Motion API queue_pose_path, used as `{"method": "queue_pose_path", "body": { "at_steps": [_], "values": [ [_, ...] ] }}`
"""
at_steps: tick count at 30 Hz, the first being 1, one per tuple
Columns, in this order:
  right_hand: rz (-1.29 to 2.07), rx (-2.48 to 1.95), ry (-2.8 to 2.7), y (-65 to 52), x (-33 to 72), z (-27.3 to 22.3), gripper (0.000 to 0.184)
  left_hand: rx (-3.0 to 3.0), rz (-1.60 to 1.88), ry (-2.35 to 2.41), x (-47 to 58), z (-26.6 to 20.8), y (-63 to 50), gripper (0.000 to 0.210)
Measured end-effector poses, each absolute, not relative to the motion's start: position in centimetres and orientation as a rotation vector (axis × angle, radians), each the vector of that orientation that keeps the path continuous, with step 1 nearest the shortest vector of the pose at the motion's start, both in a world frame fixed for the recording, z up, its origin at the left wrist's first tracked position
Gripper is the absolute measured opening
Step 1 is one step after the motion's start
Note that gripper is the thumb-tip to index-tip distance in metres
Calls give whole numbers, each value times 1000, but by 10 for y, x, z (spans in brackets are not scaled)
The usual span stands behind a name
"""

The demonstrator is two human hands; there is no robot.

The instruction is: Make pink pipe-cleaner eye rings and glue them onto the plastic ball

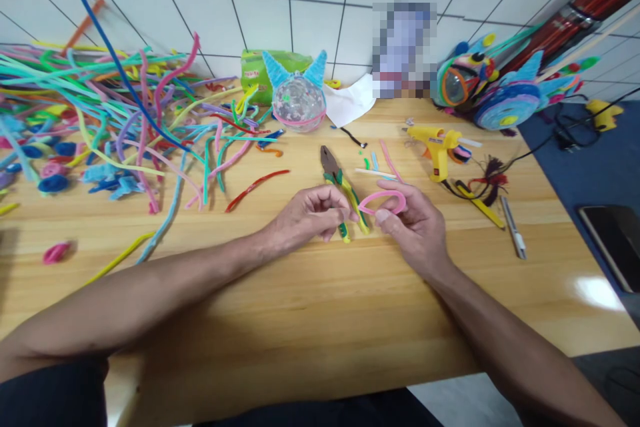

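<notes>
A pink pipe cleaner is bent into a pointed loop above the table. My right hand pinches its rounded side between thumb and fingers. The loop's narrow end meets the fingertips of my left hand, which are pressed together around it; the very tip is hidden. Under and behind my left hand lie pliers with yellow and green handles, partly covered by the fingers. Just beyond the loop are small pipe cleaner scraps in pink, blue and green.
Many loose pipe cleaners are heaped at the left. A clear ball with blue ears stands at the back. To the right lie a yellow glue gun, a yellow cutter, a pen-like tool and a phone.
</notes>
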State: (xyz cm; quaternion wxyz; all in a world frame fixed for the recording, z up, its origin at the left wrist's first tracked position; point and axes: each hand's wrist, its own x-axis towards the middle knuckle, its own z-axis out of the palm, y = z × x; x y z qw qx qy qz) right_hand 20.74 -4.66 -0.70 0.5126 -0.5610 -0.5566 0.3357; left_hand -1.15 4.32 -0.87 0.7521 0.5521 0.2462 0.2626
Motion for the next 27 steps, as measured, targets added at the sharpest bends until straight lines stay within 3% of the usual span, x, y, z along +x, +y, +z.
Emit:
{"method": "queue_pose_path", "body": {
  "at_steps": [27],
  "values": [
    [795, -1389, -1355, -47, 208, -8, 40, 1220, 562, 577, -13, -6, 43, 13]
  ]
}}
